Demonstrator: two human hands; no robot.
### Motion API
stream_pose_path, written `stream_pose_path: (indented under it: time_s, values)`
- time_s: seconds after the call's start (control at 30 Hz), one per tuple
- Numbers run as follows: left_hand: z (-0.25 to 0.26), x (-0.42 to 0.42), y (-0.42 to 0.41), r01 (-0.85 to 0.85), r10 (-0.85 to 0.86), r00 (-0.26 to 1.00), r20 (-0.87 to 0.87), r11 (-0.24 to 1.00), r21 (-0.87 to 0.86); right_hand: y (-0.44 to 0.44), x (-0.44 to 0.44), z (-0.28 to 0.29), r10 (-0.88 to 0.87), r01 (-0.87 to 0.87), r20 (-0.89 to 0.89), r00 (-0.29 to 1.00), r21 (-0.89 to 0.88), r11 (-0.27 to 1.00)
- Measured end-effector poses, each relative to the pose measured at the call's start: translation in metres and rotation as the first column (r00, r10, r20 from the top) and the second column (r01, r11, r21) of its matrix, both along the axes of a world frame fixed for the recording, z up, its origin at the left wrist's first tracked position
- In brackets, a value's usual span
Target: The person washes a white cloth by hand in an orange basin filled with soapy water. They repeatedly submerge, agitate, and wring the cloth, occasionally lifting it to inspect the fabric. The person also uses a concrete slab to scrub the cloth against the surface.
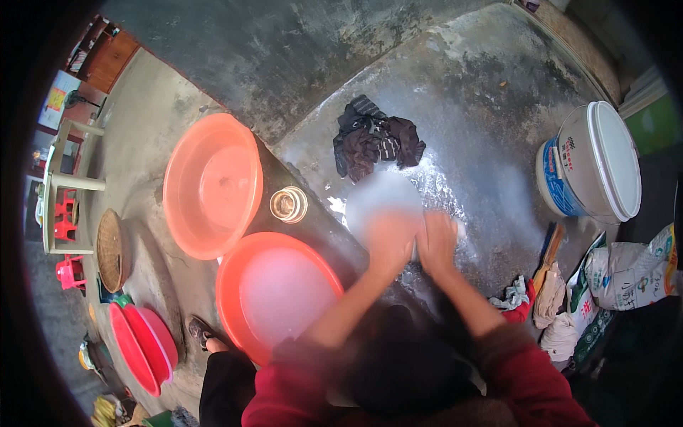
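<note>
Side by side, my left hand (392, 237) and my right hand (438, 240) reach down to the wet, sudsy concrete slab (448, 192). A pale round blur covers most of my left hand and the area just beyond it, so whatever lies under its fingers is hidden. Beside it, the fingers of my right hand point forward, low over the slab; any object under them cannot be made out. A crumpled heap of dark wet clothes (376, 139), partly striped or patterned, lies just past the blur. White foam spreads on the slab around my hands.
To the left stand an orange plastic basin (208, 184), another basin with cloudy water (283, 299) and a small round container (288, 205). A lidded white bucket (587, 160) stands right, above a wooden-backed brush (547, 256), cloths (552, 304) and printed bags (624, 272).
</note>
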State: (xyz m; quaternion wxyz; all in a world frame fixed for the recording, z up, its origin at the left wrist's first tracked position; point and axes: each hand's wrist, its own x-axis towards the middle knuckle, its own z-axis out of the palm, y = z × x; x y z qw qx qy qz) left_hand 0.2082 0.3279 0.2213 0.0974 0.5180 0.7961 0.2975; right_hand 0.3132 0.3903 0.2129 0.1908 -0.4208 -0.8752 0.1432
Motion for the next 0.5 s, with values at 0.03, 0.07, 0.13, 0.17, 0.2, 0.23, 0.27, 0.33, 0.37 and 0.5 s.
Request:
stream_pose_path:
  time_s: [0.03, 0.07, 0.13, 0.17, 0.2, 0.23, 0.27, 0.33, 0.37, 0.5]
  values:
    - [-0.011, 0.011, -0.032, 0.071, -0.056, 0.991, -0.118, 0.989, 0.126, -0.023, 0.023, -0.006, 0.081, -0.08, -0.022, 0.996, 0.061, 0.995]
    - [-0.015, 0.012, -0.043, 0.147, -0.123, 0.986, -0.117, 0.963, 0.227, -0.046, 0.034, 0.004, 0.128, -0.126, -0.039, 0.991, 0.056, 0.99]
    - [-0.032, 0.01, -0.039, 0.158, -0.099, 0.965, -0.243, 0.959, 0.237, -0.031, 0.016, -0.004, 0.056, -0.054, -0.028, 0.998, 0.069, 0.996]
    - [-0.024, 0.007, -0.023, 0.078, -0.021, 0.937, -0.348, 0.985, 0.151, -0.024, 0.008, -0.007, 0.018, -0.017, -0.015, 1.0, 0.068, 0.998]
    - [-0.011, -0.002, -0.006, 0.057, -0.055, 0.972, -0.229, 0.998, 0.003, -0.005, -0.007, -0.005, -0.038, 0.035, -0.065, 0.997, -0.045, 0.998]
    - [0.005, -0.01, 0.012, 0.062, -0.075, 0.993, -0.096, 0.988, -0.139, 0.011, -0.015, -0.002, -0.106, 0.089, -0.101, 0.989, -0.155, 0.984]
    - [0.018, -0.016, 0.024, 0.089, -0.082, 0.996, 0.035, 0.957, -0.277, 0.022, -0.02, -0.001, -0.125, 0.103, -0.096, 0.987, -0.209, 0.972]
    - [0.029, -0.019, 0.042, 0.131, -0.145, 0.988, -0.06, 0.972, -0.195, 0.043, -0.021, 0.001, -0.179, 0.144, -0.093, 0.979, -0.303, 0.942]
    - [0.03, -0.021, 0.047, 0.145, -0.164, 0.98, -0.11, 0.977, -0.158, 0.05, -0.019, 0.011, -0.115, 0.084, -0.166, 0.979, -0.182, 0.98]
    - [0.042, -0.019, 0.014, 0.218, -0.156, 0.951, -0.266, 0.95, 0.222, 0.033, 0.006, 0.055, 0.139, -0.118, -0.241, 0.961, 0.101, 0.988]
